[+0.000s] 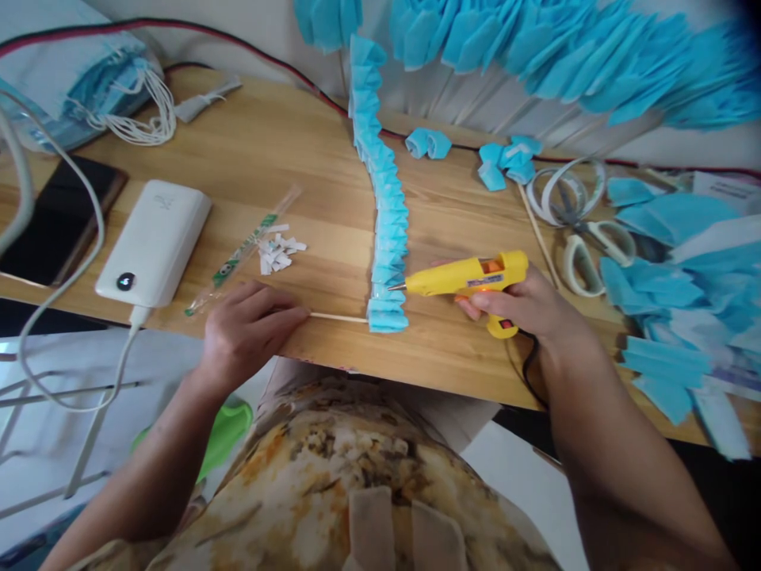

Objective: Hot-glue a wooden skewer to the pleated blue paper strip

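A long pleated strip of light blue material (389, 210) runs up the wooden table from its near edge. My left hand (253, 325) pinches a thin pale stick (338, 317), whose far end meets the strip's near end. In my right hand (523, 305) is a yellow glue gun (467, 276), gripped by its handle. Its metal nozzle points left and sits at the strip, a little above the stick. Between the nozzle and the stick, a few folds of the strip lie flat around the stick's end.
On the left are a white power bank (154, 242), a dark phone (59, 218) and small white paper pieces (281, 252). Scissors (588, 238), tape rolls (564, 190) and blue scraps (666, 277) lie right. Blue flowers on sticks (535, 55) lean along the back.
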`<control>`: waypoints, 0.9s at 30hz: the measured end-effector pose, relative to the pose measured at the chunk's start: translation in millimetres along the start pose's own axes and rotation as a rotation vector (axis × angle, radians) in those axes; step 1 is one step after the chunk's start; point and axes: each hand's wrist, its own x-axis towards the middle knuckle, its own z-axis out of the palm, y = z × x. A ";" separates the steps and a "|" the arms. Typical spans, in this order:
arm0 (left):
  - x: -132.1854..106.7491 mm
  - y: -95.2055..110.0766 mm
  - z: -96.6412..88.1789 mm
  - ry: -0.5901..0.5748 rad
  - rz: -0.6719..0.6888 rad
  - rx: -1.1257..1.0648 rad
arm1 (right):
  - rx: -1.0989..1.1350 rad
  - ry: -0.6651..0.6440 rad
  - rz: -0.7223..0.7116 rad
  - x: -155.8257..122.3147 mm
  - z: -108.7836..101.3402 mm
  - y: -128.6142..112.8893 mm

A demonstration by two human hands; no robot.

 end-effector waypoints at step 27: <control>-0.1 0.0 1.9 0.021 -0.033 0.013 | -0.106 0.017 0.012 -5.3 -4.2 -5.2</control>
